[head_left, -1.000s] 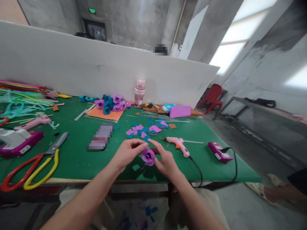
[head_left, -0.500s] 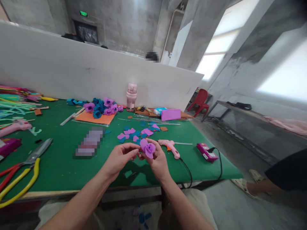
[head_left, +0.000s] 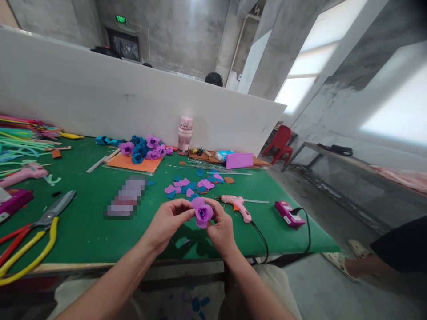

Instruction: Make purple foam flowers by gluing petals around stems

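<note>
A purple paper flower (head_left: 202,213) with a dark centre is held between both hands above the green table (head_left: 100,240). My left hand (head_left: 168,222) pinches a petal at its left edge with thumb and index finger. On the other side, my right hand (head_left: 220,226) grips the flower, its fingers partly behind the petals. Loose purple and blue petals (head_left: 190,186) lie scattered just beyond the hands. A pink glue gun (head_left: 237,206) with a clear glue stick rests to the right of my right hand.
Large scissors (head_left: 46,222) lie at the left, near a second pink glue gun (head_left: 26,173). Finished flowers (head_left: 143,149) sit on orange sheets at the back. A pink bottle (head_left: 184,135) stands by the white partition (head_left: 133,98). A corded purple box (head_left: 289,214) is at the right.
The flower has turned so its centre faces up toward me, and it has shifted slightly left. Both hands still hold it; the view has moved a little.
</note>
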A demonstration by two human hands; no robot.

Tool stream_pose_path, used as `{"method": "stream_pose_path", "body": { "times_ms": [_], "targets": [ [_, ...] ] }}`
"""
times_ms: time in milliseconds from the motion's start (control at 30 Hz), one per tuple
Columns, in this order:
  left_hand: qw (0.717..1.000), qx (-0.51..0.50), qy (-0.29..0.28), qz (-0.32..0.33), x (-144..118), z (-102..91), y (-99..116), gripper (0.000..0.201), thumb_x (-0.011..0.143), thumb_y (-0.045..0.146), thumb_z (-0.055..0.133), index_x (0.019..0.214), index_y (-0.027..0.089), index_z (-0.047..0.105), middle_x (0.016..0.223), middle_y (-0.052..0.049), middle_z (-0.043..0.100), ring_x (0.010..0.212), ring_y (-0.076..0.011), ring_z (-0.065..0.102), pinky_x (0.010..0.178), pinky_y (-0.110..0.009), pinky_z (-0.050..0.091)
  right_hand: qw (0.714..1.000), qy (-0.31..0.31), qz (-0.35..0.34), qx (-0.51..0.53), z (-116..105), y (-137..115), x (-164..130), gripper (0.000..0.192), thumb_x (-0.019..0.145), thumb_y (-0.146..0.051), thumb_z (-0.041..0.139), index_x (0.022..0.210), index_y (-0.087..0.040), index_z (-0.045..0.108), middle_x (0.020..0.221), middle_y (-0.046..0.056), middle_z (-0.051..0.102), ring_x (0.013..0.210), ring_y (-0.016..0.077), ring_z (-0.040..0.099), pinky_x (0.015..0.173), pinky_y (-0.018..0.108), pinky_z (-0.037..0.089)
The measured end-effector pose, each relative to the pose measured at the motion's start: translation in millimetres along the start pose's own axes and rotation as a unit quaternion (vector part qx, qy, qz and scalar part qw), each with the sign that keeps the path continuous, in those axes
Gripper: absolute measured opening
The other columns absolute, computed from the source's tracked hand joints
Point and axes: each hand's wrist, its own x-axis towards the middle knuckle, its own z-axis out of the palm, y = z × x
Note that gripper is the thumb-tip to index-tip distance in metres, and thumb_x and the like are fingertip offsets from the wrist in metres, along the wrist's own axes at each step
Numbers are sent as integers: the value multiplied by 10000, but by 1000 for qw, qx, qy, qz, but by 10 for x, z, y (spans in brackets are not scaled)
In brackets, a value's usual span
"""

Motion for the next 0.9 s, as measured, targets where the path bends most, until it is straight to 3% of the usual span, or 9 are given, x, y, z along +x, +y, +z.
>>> {"method": "stream_pose_path", "body": {
  "times_ms": [567, 767, 900],
  "targets": [
    [998, 26, 39, 29, -24, 62, 14, 194, 630, 288, 743, 734, 150, 655, 728, -12, 653, 690, -131, 569, 680, -235, 446, 1000, -9, -3, -19, -24, 31, -12, 489, 756, -103, 537, 1224, -236, 489, 1104, 35, 648, 893, 162, 658, 795, 280, 533],
    [997, 18, 61, 38, 43, -148, 78, 190, 667, 285, 697, 808, 162, 664, 751, -24, 652, 729, -146, 581, 647, -231, 436, 996, -47, -30, -74, -121, 30, 22, 608, 722, -55, 485, 1299, -232, 415, 1149, 45, 623, 870, 152, 651, 782, 262, 523],
    [996, 92, 6, -11, 77, -273, 92, 285, 758, 410, 601, 718, 133, 655, 690, -40, 619, 646, -130, 531, 588, -231, 398, 979, -126, -82, -136, -171, 33, 4, 675, 734, -57, 438, 1375, -241, 330, 1143, 57, 628, 915, 183, 637, 810, 299, 513]
  ]
}}
